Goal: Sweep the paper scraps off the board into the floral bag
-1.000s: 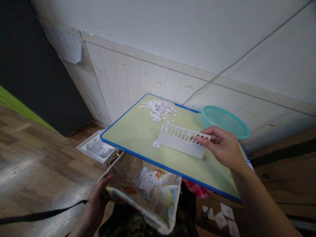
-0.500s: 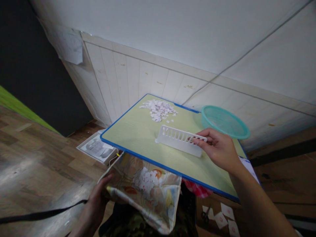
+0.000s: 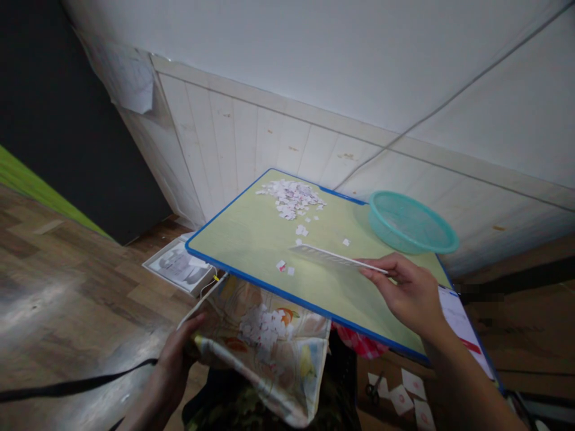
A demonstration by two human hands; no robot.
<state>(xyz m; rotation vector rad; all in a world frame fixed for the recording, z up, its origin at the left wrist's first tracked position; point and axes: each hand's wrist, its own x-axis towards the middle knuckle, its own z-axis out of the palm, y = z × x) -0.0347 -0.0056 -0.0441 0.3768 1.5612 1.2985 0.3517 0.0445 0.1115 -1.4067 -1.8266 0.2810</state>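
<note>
My right hand (image 3: 411, 293) grips one end of a white slotted plastic strip (image 3: 335, 258), seen almost edge-on above the pale green folding table (image 3: 233, 230). Near the strip lie a few loose paper bits (image 3: 302, 230), two of them (image 3: 282, 267) on its near side. Farther back on the tabletop is a heap of small white paper scraps (image 3: 291, 197). My left hand (image 3: 177, 353) is closed on the edge of a patterned cloth (image 3: 294, 389), held below the table's front edge. Inside the cloth's hollow rests another heap of white scraps (image 3: 265, 326).
A turquoise plastic basin (image 3: 411, 221) stands at the table's back right. Printed papers (image 3: 462, 326) lie along the right edge. On the floor are an open white box (image 3: 182, 266), scissors (image 3: 372, 390) and several paper cards (image 3: 402, 400). A wall (image 3: 287, 143) runs behind the table.
The strip has turned from showing its slotted face to nearly edge-on. Several paper bits now lie loose around it on the tabletop. My left hand and the cloth stay about where they were.
</note>
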